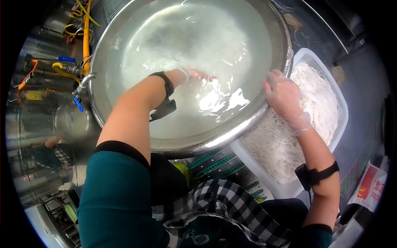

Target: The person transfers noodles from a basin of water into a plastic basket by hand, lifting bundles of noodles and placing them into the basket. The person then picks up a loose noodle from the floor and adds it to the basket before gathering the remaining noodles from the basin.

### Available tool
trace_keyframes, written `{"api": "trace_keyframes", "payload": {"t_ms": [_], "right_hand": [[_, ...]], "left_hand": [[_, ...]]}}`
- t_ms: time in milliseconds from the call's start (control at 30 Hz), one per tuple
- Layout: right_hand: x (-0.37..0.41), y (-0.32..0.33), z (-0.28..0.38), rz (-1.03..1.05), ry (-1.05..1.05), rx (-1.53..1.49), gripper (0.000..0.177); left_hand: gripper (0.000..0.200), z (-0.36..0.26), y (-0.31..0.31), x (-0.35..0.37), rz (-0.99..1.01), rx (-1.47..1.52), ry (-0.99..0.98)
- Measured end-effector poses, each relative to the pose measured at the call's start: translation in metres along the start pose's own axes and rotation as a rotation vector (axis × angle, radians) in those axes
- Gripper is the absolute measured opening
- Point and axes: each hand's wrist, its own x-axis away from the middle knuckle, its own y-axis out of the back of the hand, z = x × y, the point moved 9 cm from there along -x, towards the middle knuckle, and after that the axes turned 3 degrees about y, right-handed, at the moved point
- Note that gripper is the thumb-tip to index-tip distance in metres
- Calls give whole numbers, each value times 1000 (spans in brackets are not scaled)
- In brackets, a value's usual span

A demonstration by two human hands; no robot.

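Observation:
Cloudy water fills a large round metal vat [186, 145]. My left hand [200, 75], in a clear thin glove, is dipped into this water near the middle; its fingers are blurred by the surface, so what they hold, if anything, is hidden. At the vat's right rim is my right hand [282, 93], also in a clear glove, with its fingers bent over the rim and nothing visible in them. Below and beside that hand, a white plastic basket [343, 108] holds a heap of thin white noodles [318, 99].
Left of the vat are an orange pipe [86, 37], a metal tap with a blue lever [77, 103] and several hoses. Under the basket lies a metal grate with green strips [211, 163]. A printed white and red bag [369, 186] lies at the lower right.

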Motion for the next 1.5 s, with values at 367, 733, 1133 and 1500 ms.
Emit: {"api": "trace_keyframes", "payload": {"t_ms": [367,733,1133,1500], "right_hand": [[18,-1,-13,-197,-3,-339,38],[34,24,-30,-228,-29,-813,43],[47,85,-7,-58,384,-1732,42],[189,21,-124,550,-272,-1283,36]], "left_hand": [[42,-60,-98,21,297,-177,-96],[36,-160,-47,92,298,-4,-118],[40,-374,49,174,-37,-45,-985],[37,-334,0,128,-17,22,-607]]}}
